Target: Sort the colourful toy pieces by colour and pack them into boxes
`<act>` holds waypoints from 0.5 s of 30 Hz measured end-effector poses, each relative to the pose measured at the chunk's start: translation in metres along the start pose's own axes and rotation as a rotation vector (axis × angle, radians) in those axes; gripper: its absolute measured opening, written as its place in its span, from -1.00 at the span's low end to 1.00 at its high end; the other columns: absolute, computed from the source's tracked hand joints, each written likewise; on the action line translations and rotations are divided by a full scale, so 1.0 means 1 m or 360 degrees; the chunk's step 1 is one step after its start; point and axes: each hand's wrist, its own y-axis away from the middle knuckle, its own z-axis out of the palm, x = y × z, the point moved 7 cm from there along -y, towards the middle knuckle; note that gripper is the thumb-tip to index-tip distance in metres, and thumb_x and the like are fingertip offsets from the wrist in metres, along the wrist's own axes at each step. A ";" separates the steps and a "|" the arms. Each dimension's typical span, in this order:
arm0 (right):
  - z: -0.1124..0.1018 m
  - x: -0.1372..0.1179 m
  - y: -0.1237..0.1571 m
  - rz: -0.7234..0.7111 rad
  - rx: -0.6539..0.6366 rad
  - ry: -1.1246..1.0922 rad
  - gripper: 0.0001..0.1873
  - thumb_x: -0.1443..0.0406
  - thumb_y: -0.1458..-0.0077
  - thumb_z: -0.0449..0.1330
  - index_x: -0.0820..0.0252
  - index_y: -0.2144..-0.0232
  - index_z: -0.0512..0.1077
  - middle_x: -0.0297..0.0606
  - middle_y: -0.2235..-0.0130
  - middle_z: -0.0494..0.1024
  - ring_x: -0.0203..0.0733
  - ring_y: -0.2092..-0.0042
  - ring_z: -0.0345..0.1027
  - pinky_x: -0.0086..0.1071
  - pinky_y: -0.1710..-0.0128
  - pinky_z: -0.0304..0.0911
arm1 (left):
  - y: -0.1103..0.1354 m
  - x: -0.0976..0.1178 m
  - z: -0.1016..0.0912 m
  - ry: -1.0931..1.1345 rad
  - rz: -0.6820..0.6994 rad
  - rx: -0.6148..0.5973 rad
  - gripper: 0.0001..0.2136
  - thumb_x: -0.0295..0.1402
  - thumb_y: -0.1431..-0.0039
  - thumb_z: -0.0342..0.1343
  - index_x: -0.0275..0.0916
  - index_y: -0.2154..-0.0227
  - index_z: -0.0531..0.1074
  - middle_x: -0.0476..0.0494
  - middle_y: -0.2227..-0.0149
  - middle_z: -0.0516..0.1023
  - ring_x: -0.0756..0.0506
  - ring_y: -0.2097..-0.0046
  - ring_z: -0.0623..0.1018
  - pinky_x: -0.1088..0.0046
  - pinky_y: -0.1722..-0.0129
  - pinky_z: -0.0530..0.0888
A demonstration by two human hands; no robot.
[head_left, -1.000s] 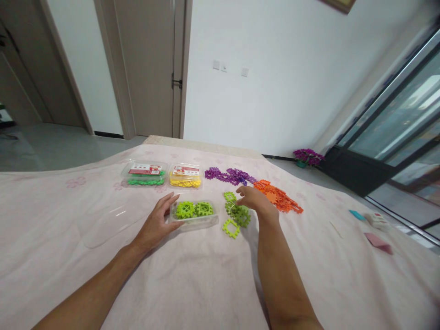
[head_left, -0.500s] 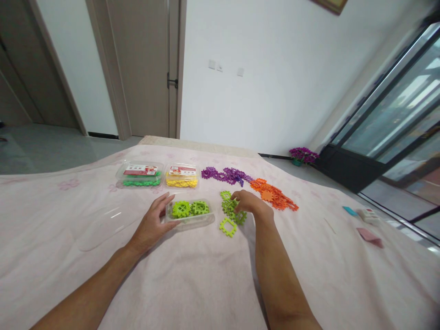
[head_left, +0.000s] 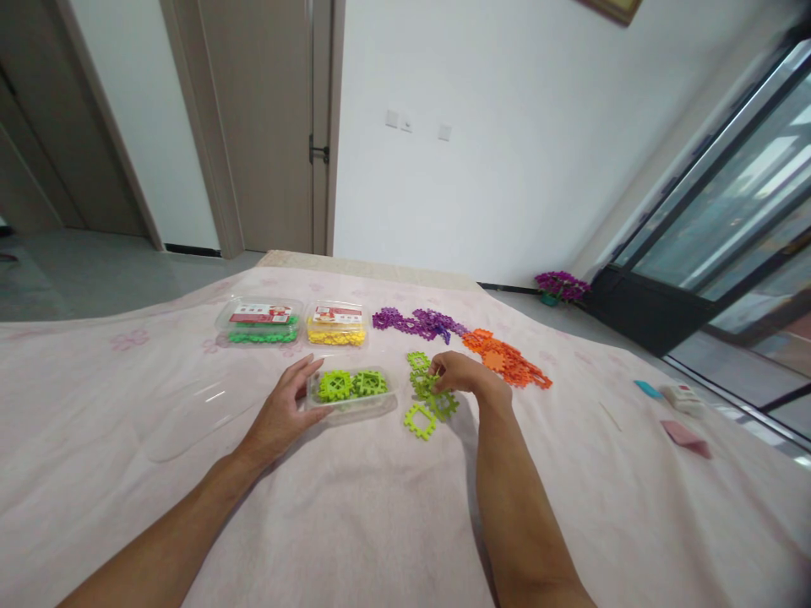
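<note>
My left hand grips the left end of a clear plastic container, thumb in front and fingers behind. Inside it lie lime-green notched building pieces in two groups. Just right of the container, a small heap of loose lime-green pieces rests on the cloth. Over this heap is my right hand, its fingers bent down and closed at a lime-green piece; the fingertips are partly hidden.
Behind the container stand lidded boxes of green pieces and yellow pieces. Purple pieces and orange pieces lie in heaps. A clear lid is at left. A pink cloth and small white box lie at right.
My right hand's fingers have closed together at the lime-green heap, and a piece there has shifted slightly. My left hand stays on the container.
</note>
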 end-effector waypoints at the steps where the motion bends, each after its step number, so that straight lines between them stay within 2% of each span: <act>1: 0.000 0.000 0.000 -0.0008 -0.0003 -0.0103 -0.66 0.43 0.19 0.38 0.19 0.25 0.56 -0.31 0.31 0.60 -0.23 0.36 0.47 -0.46 0.39 0.30 | 0.000 0.000 0.000 0.0000 0.0003 -0.0002 -0.32 -0.13 -0.04 0.32 -0.11 -0.25 0.35 -0.27 -0.37 0.21 -0.29 -0.39 0.24 0.06 -0.30 0.34; 3: -0.003 -0.002 0.000 -0.0050 0.0059 -0.0291 -0.69 0.43 0.16 0.36 0.21 0.26 0.54 -0.33 0.36 0.57 -0.29 0.44 0.43 -0.47 0.45 0.30 | 0.000 -0.001 0.000 0.0002 0.0008 -0.0003 -0.33 -0.13 -0.05 0.32 -0.10 -0.25 0.35 -0.27 -0.37 0.21 -0.29 -0.39 0.24 0.06 -0.30 0.34; 7: -0.021 -0.015 -0.001 -0.0214 0.0433 -0.0592 -0.81 0.33 0.09 0.35 0.24 0.34 0.50 -0.35 0.45 0.49 -0.30 0.45 0.39 -0.47 0.45 0.31 | 0.000 -0.001 0.000 -0.0003 0.0003 -0.0003 -0.33 -0.13 -0.04 0.32 -0.11 -0.24 0.36 -0.27 -0.36 0.22 -0.29 -0.38 0.26 0.08 -0.30 0.33; 10: -0.029 -0.032 0.001 -0.0300 0.0639 -0.0964 -0.79 0.22 0.06 0.33 0.22 0.40 0.45 -0.36 0.47 0.46 -0.28 0.43 0.39 -0.42 0.39 0.37 | 0.000 -0.001 0.000 -0.0017 -0.0003 -0.0004 -0.33 -0.13 -0.04 0.32 -0.12 -0.24 0.36 -0.27 -0.36 0.22 -0.28 -0.38 0.26 0.09 -0.30 0.33; 13: -0.021 -0.058 -0.001 -0.0397 0.0614 -0.1279 -0.71 0.14 0.13 0.34 0.21 0.42 0.41 -0.38 0.45 0.45 -0.30 0.43 0.36 -0.38 0.38 0.39 | 0.000 0.001 0.000 -0.0039 -0.0001 -0.0014 -0.33 -0.13 -0.07 0.30 -0.14 -0.25 0.34 -0.27 -0.37 0.21 -0.27 -0.39 0.25 0.11 -0.31 0.32; 15: -0.008 -0.074 -0.004 -0.0448 0.0540 -0.1367 -0.69 0.13 0.15 0.34 0.20 0.43 0.40 -0.39 0.45 0.45 -0.31 0.44 0.34 -0.38 0.38 0.37 | 0.000 0.002 0.000 -0.0052 0.0007 -0.0020 -0.33 -0.13 -0.07 0.30 -0.14 -0.26 0.34 -0.28 -0.37 0.21 -0.27 -0.38 0.25 0.11 -0.31 0.32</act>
